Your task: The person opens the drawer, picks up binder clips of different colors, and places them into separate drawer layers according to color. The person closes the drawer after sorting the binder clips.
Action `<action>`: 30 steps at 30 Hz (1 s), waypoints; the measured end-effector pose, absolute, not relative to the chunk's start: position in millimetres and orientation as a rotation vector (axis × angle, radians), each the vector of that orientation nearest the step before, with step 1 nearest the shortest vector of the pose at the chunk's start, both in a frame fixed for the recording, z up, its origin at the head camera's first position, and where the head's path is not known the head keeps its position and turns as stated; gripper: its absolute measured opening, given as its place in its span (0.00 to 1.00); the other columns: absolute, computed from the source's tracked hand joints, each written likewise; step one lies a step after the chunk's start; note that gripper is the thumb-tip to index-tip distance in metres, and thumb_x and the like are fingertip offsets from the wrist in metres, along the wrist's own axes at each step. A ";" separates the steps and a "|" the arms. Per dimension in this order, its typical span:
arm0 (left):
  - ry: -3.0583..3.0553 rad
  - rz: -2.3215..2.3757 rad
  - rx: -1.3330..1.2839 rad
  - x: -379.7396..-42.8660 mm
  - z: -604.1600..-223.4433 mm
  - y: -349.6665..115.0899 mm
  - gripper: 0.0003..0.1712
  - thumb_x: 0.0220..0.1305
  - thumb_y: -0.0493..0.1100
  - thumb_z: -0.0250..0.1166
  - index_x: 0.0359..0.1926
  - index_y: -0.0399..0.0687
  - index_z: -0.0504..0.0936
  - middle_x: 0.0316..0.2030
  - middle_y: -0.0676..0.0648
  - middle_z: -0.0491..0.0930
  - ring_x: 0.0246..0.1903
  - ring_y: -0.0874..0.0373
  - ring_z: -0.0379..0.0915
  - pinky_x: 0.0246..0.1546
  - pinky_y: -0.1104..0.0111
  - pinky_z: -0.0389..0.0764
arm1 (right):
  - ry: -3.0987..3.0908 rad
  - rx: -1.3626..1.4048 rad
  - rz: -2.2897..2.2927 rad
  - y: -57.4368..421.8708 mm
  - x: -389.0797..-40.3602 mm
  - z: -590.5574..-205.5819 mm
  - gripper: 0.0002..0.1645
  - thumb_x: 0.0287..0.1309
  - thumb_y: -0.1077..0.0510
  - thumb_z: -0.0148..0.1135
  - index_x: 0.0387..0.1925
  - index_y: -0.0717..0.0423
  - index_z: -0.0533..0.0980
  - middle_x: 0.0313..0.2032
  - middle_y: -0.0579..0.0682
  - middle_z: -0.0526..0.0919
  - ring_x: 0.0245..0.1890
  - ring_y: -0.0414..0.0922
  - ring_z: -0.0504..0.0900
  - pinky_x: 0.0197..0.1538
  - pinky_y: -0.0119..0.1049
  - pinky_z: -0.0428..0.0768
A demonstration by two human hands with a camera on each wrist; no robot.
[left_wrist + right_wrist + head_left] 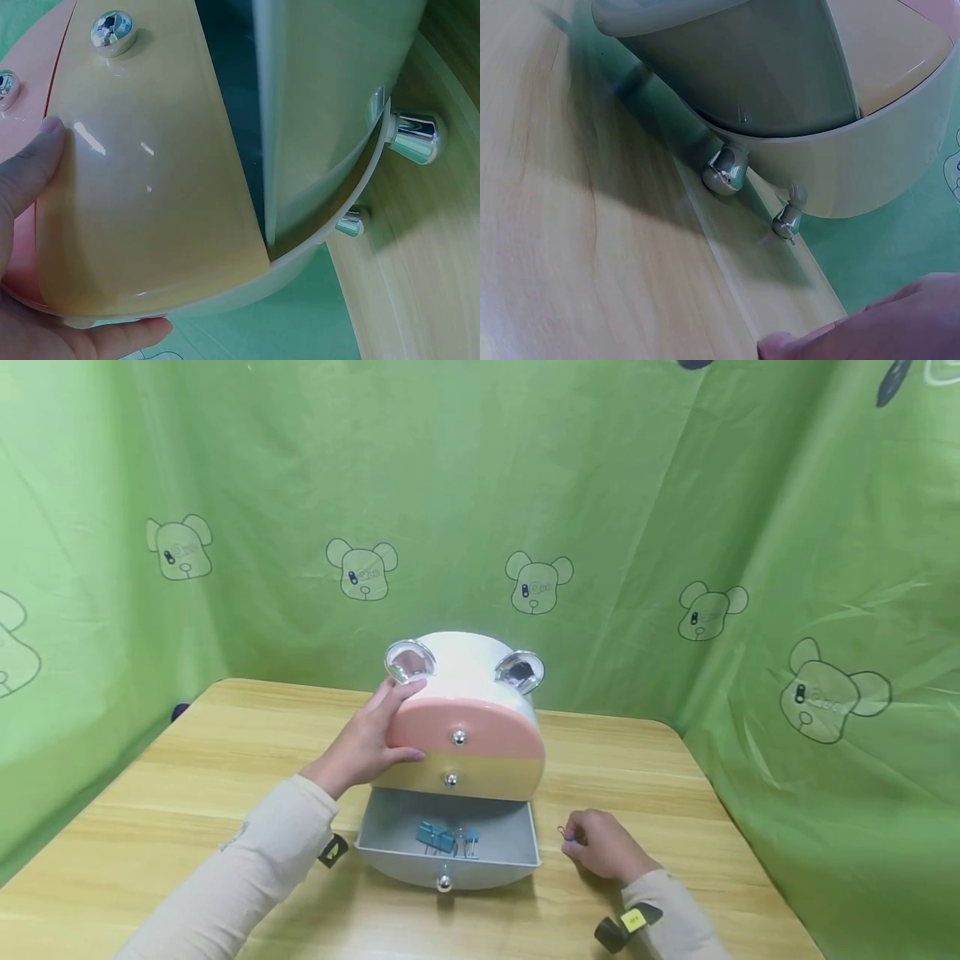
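Note:
A rounded desktop drawer box [465, 664] with silver ears stands on the table, its front pink above and yellow below. My left hand [367, 739] grips its left side, with the thumb [37, 161] on the front near the pink and yellow seam. The grey bottom drawer [390, 860] is pulled out and holds several blue binder clips [437, 837]. To the right of the drawer, low over the table, my right hand [603, 843] pinches a small blue binder clip [570, 839] with a wire loop showing. In the right wrist view that clip is hidden.
The box rests on silver feet [726, 171] on the wooden table [637, 768]. Green curtain [450, 485] printed with bear heads hangs behind the table and along both sides. A round silver knob [444, 882] sticks out from the open drawer's front.

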State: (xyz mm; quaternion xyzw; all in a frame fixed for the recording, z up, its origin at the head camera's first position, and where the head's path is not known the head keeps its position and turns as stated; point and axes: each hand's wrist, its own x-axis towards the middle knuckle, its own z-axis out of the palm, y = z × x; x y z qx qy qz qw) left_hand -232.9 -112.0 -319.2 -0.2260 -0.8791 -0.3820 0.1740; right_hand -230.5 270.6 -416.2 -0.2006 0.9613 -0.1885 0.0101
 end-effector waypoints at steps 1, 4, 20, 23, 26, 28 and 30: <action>-2.493 -1.084 -0.640 -232.8 -319.4 -112.0 0.58 0.42 0.41 0.80 0.72 0.64 0.57 0.73 0.35 0.47 0.57 0.30 0.67 0.52 0.37 0.71 | 3.005 -0.623 -0.581 270.3 -230.2 -416.3 0.11 0.49 0.65 0.71 0.24 0.51 0.75 0.25 0.42 0.76 0.29 0.40 0.75 0.39 0.43 0.78; -2.495 -1.087 -0.638 -232.7 -319.8 -112.1 0.58 0.42 0.41 0.80 0.72 0.64 0.57 0.73 0.35 0.47 0.57 0.30 0.67 0.52 0.37 0.71 | 3.009 -0.590 -0.580 269.3 -229.5 -416.3 0.11 0.48 0.67 0.70 0.25 0.52 0.75 0.25 0.42 0.76 0.29 0.40 0.74 0.38 0.42 0.78; -2.487 -1.080 -0.643 -233.5 -320.1 -112.1 0.58 0.42 0.41 0.80 0.72 0.64 0.57 0.73 0.35 0.47 0.58 0.30 0.67 0.53 0.38 0.70 | 3.035 -0.510 -0.662 263.5 -229.3 -411.8 0.10 0.49 0.65 0.70 0.31 0.54 0.77 0.23 0.43 0.73 0.25 0.40 0.71 0.30 0.35 0.74; -2.490 -1.083 -0.639 -233.8 -320.3 -111.9 0.58 0.42 0.41 0.80 0.72 0.64 0.57 0.73 0.35 0.46 0.58 0.30 0.66 0.53 0.37 0.70 | 3.043 -0.523 -0.701 261.4 -229.2 -409.1 0.09 0.50 0.65 0.70 0.32 0.53 0.77 0.24 0.42 0.74 0.25 0.39 0.72 0.31 0.35 0.76; -2.492 -1.084 -0.636 -234.0 -320.4 -111.9 0.58 0.42 0.41 0.80 0.72 0.64 0.57 0.73 0.34 0.45 0.58 0.30 0.65 0.53 0.37 0.69 | 3.048 -0.553 -0.734 258.3 -228.7 -404.6 0.08 0.51 0.65 0.69 0.32 0.54 0.77 0.25 0.41 0.75 0.25 0.38 0.72 0.30 0.33 0.76; -2.492 -1.084 -0.635 -234.0 -320.4 -111.8 0.58 0.42 0.41 0.80 0.72 0.64 0.57 0.73 0.34 0.45 0.58 0.29 0.65 0.53 0.37 0.69 | 3.052 -0.576 -0.752 255.9 -228.3 -401.0 0.08 0.52 0.65 0.69 0.33 0.55 0.77 0.25 0.41 0.75 0.25 0.38 0.72 0.29 0.32 0.75; -2.493 -1.083 -0.634 -234.0 -320.4 -112.0 0.58 0.42 0.41 0.80 0.72 0.64 0.57 0.74 0.35 0.45 0.58 0.29 0.66 0.53 0.37 0.69 | 3.066 -0.602 -0.765 253.6 -227.4 -397.4 0.08 0.52 0.64 0.69 0.33 0.55 0.77 0.25 0.40 0.75 0.24 0.37 0.72 0.28 0.31 0.75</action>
